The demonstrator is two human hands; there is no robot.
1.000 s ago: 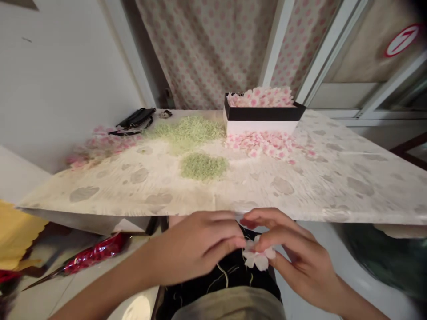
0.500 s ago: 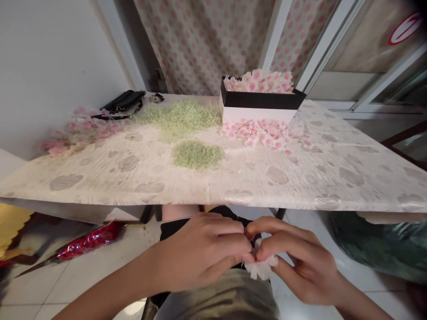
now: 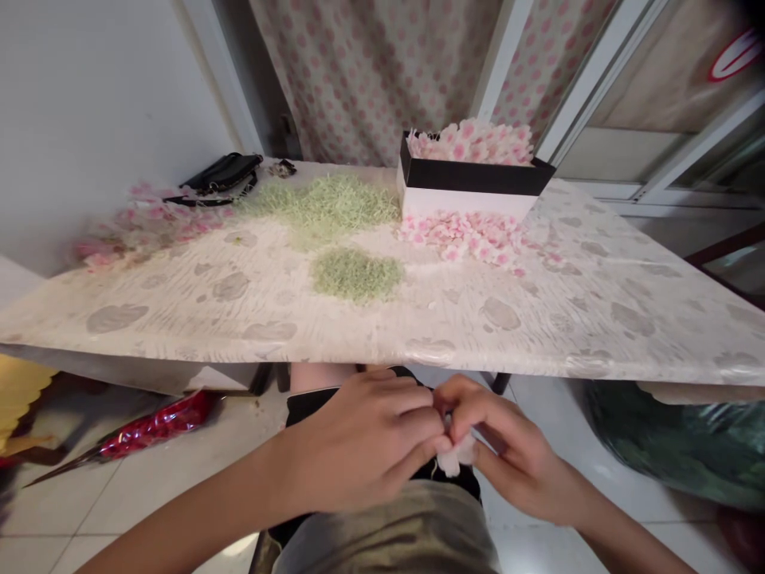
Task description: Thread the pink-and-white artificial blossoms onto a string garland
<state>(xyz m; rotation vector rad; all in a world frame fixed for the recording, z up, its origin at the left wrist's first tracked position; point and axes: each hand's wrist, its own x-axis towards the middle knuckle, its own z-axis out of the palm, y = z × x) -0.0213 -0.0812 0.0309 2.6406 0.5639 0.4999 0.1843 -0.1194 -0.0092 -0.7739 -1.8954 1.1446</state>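
Both hands meet over my lap, just below the table's near edge [image 3: 382, 359]. My right hand [image 3: 508, 454] pinches a small white-pink fabric flower [image 3: 453, 459] between thumb and fingers. My left hand [image 3: 364, 446] is closed too, its fingertips pressed against the same flower from the left. On the table lie two heaps of pale green stems [image 3: 357, 273], loose pink flowers [image 3: 472, 237], and a black-and-white box [image 3: 472, 187] heaped with more flowers.
Finished pink flowers [image 3: 143, 227] lie at the table's left, beside a black pouch [image 3: 221, 171]. Under the table, a red shiny wrapper [image 3: 155, 426] is on the tiled floor at left, a dark green bag [image 3: 675, 446] at right. A spotted curtain hangs behind.
The hands have drawn closer together and the flower is more crumpled between the fingertips. The camera view shifted slightly; the table's things have not moved.
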